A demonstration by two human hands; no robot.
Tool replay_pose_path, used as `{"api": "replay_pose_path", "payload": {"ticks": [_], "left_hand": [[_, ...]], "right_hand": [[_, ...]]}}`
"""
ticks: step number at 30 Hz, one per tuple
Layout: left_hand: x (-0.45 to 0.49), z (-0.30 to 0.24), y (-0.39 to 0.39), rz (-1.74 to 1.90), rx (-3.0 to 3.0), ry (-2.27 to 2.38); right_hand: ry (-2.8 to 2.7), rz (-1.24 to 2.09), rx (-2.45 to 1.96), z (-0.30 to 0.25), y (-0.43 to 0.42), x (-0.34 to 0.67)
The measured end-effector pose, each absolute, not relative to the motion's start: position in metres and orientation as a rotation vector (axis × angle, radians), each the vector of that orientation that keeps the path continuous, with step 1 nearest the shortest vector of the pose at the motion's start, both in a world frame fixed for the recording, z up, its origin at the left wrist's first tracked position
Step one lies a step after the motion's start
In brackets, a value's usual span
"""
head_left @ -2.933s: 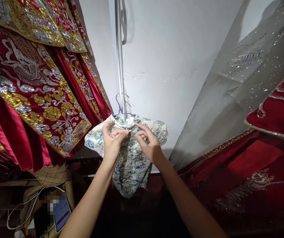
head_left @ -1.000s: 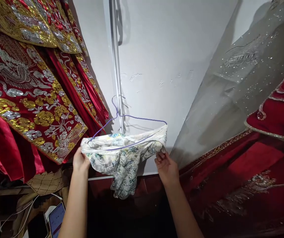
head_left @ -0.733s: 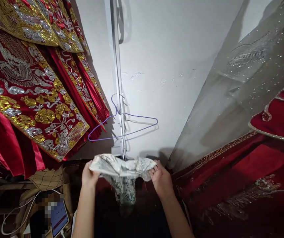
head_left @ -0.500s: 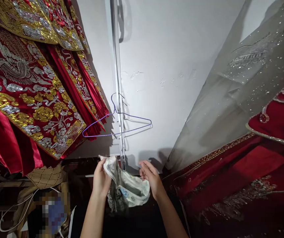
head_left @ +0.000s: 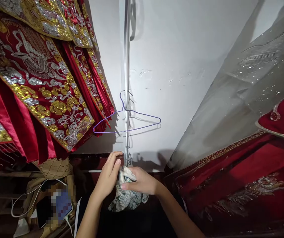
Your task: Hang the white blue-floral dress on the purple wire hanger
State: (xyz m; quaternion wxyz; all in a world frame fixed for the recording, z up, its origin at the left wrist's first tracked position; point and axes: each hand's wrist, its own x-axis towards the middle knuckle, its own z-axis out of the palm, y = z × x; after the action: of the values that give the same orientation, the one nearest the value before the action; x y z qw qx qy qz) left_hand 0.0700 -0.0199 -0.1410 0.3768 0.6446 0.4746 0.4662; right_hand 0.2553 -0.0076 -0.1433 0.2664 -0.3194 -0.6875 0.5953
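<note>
A small pale floral garment [head_left: 127, 198] is bunched up between my two hands, low in the middle of the view. My right hand [head_left: 142, 182] is closed around its top. My left hand [head_left: 108, 178] presses against its left side with the fingers loosely curled. Above them an empty purple wire hanger [head_left: 127, 122] hangs from a thin metal rail [head_left: 126, 66] that runs down the white wall.
Red garments with gold and silver embroidery [head_left: 40, 76] hang at the left. A grey sequinned veil [head_left: 243, 89] and more red embroidered cloth [head_left: 243, 178] fill the right. A phone on a white cable [head_left: 57, 205] lies at the lower left.
The garment has come off the purple hanger, which now hangs bare. My hands have drawn together and lowered, crumpling the garment into a bundle.
</note>
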Motion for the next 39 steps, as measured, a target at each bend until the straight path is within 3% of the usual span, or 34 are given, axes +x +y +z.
{"api": "replay_pose_path", "payload": {"ticks": [6, 12, 19, 23, 29, 39], "left_hand": [[0.05, -0.203, -0.028, 0.812, 1.576, 1.164], [0.01, -0.203, -0.02, 0.796, 1.786, 1.31], [0.021, -0.183, -0.03, 1.013, 1.537, 1.207], [0.013, -0.171, -0.029, 0.894, 1.744, 1.351], [-0.046, -0.158, 0.016, 0.868, 2.079, 1.804], [-0.026, -0.072, 0.084, 1.359, 2.162, 1.562]], "right_hand": [[-2.08, 1.446, -0.689, -0.084, 0.014, 0.275], [-1.882, 1.0, -0.701, -0.042, 0.032, 0.294], [-1.634, 0.901, -1.015, -0.104, 0.112, 0.26], [-1.659, 0.819, -1.199, -0.135, 0.136, 0.278], [-1.842, 0.722, -1.162, -0.12, 0.127, 0.308], [-1.944, 1.013, -0.901, -0.1, 0.093, 0.297]]}}
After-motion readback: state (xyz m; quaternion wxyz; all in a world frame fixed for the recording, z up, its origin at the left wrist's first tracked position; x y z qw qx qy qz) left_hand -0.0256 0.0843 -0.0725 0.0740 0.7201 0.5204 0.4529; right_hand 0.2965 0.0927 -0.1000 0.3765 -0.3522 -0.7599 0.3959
